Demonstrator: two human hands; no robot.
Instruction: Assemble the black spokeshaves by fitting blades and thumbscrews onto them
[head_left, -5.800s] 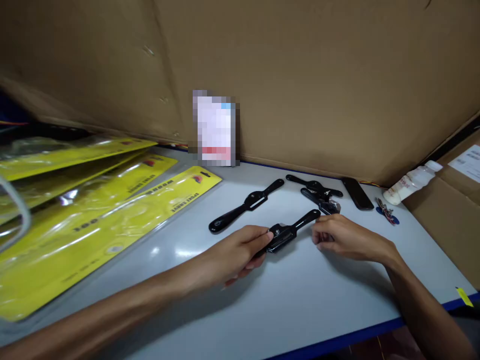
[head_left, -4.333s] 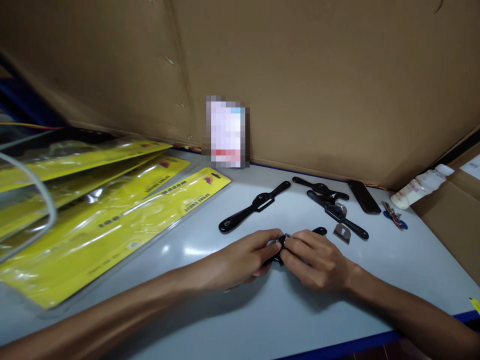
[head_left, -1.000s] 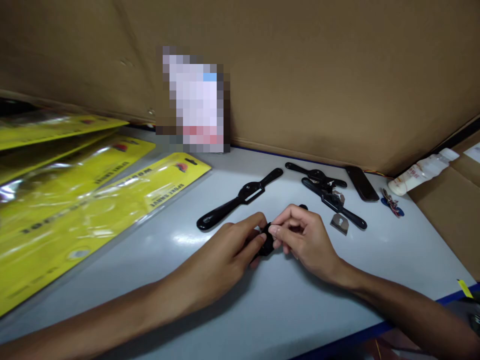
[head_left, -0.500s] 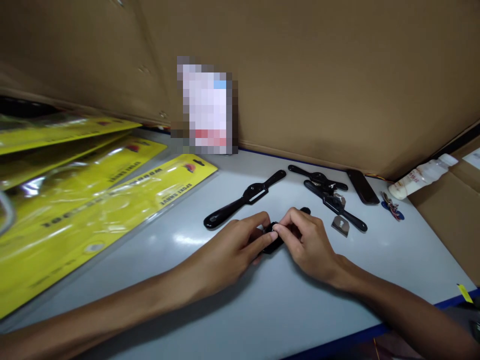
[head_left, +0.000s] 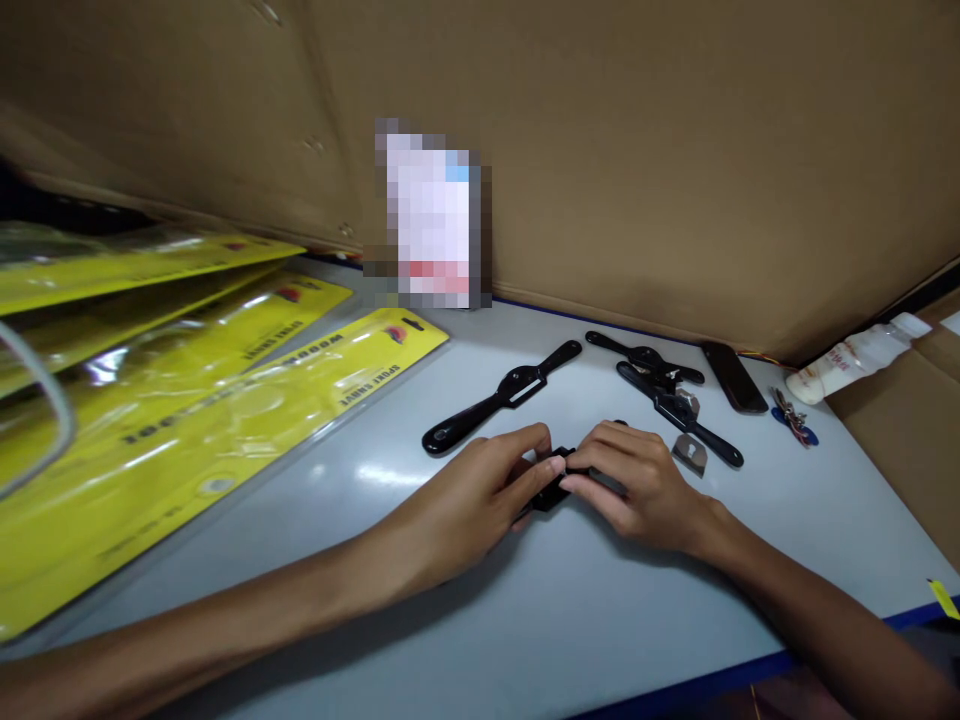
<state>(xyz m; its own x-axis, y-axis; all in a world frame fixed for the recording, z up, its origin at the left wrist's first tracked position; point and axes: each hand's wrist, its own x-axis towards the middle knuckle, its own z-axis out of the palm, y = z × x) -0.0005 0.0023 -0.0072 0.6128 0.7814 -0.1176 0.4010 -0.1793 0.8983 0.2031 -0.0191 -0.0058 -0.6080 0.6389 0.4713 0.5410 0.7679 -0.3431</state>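
Note:
My left hand [head_left: 480, 490] and my right hand [head_left: 637, 485] meet over a black spokeshave [head_left: 553, 480] lying on the grey table [head_left: 525, 620]. Fingers of both hands close on its middle, and most of the tool is hidden under them. Another black spokeshave [head_left: 501, 398] lies just beyond my left hand. Two more black spokeshaves [head_left: 660, 385] lie crossed beyond my right hand, with a small metal blade [head_left: 690, 452] beside them.
Yellow blister packs [head_left: 187, 400] are fanned out on the left. A cardboard wall [head_left: 600, 150] stands at the back with a blurred card [head_left: 433, 225] leaning on it. A dark phone [head_left: 735, 378], keys [head_left: 793, 418] and a white bottle [head_left: 855, 355] lie at the right, next to a cardboard box [head_left: 907, 400].
My right hand has gone from pinching above the spokeshave to lying lower and flatter over it. My left hand keeps its hold. The view has shifted slightly.

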